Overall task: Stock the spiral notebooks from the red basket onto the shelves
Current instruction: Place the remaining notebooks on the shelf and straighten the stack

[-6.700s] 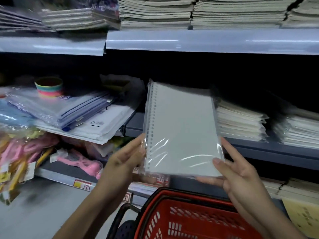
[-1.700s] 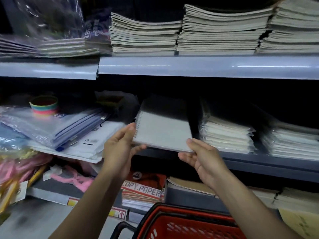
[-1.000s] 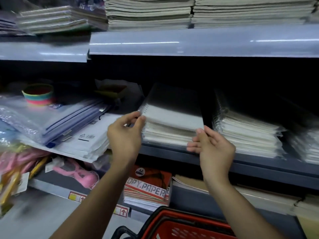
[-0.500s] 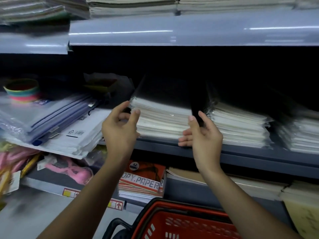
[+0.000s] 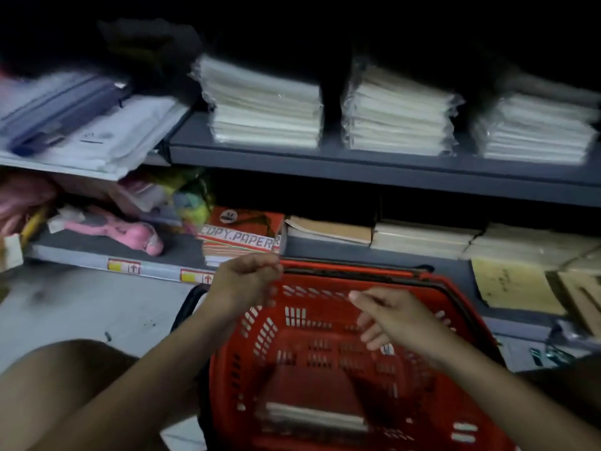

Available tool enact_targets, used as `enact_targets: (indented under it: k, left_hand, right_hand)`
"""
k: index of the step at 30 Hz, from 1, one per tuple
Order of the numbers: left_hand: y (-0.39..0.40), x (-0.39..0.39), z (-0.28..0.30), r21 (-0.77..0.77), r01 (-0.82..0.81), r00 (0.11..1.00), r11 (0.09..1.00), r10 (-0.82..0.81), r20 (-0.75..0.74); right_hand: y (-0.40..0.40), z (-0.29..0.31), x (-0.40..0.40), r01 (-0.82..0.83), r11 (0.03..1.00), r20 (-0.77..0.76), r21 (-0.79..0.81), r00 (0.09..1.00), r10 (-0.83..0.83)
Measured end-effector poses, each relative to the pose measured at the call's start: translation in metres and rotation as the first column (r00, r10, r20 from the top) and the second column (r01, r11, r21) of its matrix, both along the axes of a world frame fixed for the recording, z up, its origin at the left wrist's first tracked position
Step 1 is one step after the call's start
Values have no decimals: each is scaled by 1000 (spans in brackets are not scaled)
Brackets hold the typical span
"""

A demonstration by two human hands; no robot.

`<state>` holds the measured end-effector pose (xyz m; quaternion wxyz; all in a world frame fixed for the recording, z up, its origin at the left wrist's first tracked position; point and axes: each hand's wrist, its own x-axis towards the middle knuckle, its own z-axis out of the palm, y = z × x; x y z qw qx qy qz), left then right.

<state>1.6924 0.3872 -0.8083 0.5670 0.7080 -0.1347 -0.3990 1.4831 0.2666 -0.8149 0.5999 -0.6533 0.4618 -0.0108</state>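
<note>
Red basket sits under my two hands; left hand and right hand hover loose, holding nothing. I count three stacks of wrapped spiral notebooks on the grey shelf above, well apart from the hands.

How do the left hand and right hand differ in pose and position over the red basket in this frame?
The left hand sits higher, at the far rim of the red basket, fingers loosely bent together; the right hand sits lower over the basket's interior, fingers spread and pointing left. The left hand overlaps the basket's left edge; the right hand hangs nearer its right wall. Both hold nothing, and both are motion-blurred.
</note>
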Motion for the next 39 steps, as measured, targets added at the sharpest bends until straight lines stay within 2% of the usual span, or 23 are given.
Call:
enact_targets:
  k: [3, 6, 9, 12, 16, 18, 19, 25, 27, 29, 31, 32, 35, 39]
  left_hand:
    - [12, -11, -49, 220, 126, 990, 967, -109, -87]
    - [15, -26, -83, 386, 220, 975, 896, -213, -59]
    - [14, -42, -105, 523, 307, 937, 795, -350, -18]
    - [20, -48, -126, 685, 418, 819, 597, -573, 0]
    - [35, -56, -140, 814, 433, 718, 388, -694, -52]
    - [36, -59, -142, 819, 423, 706, 388, -708, -30]
    - [35, -61, -143, 824, 410, 727, 392, -685, -36]
    - [36, -66, -138, 830, 411, 690, 378, -724, -12]
    - [41, -65, -137, 840, 408, 692, 358, -721, -29]
    - [47, -61, -137, 803, 422, 778, 420, -623, -83]
    - [53, -59, -137, 702, 434, 879, 565, -437, -191]
    - [57, -58, -133, 649, 432, 900, 626, -345, -267]
    - [65, -56, -104, 478, 373, 897, 795, -178, -405]
    - [87, -53, -50, 251, 323, 885, 912, -198, -421]
  right_hand:
    - [13, -47, -25, 36, 997, -113, 73, 993, -27]
    - [29, -85, -29, 43, 999, -218, -30, 975, -49]
    - [43, -108, -23, -35, 999, -274, 0, 961, 34]
    - [48, -131, -26, -148, 988, -414, 36, 898, 150]
    - [57, -149, -36, -45, 985, -464, 166, 878, 118]
    - [61, -148, -36, -49, 973, -461, 226, 875, 151]
    - [62, -149, -35, -56, 970, -457, 238, 875, 162]
    - [75, -143, -29, -101, 988, -528, 114, 837, 146]
    - [79, -139, -29, -56, 992, -490, 115, 865, 106]
    - [81, -132, -32, 10, 989, -457, 146, 888, 59]
    - [82, -122, -38, 86, 979, -436, 184, 900, 3]
    - [80, -122, -41, 129, 967, -426, 220, 905, -24]
    - [76, -103, -48, 258, 897, -427, 358, 900, -89]
    - [72, -68, -59, 326, 750, -349, 576, 927, -135]
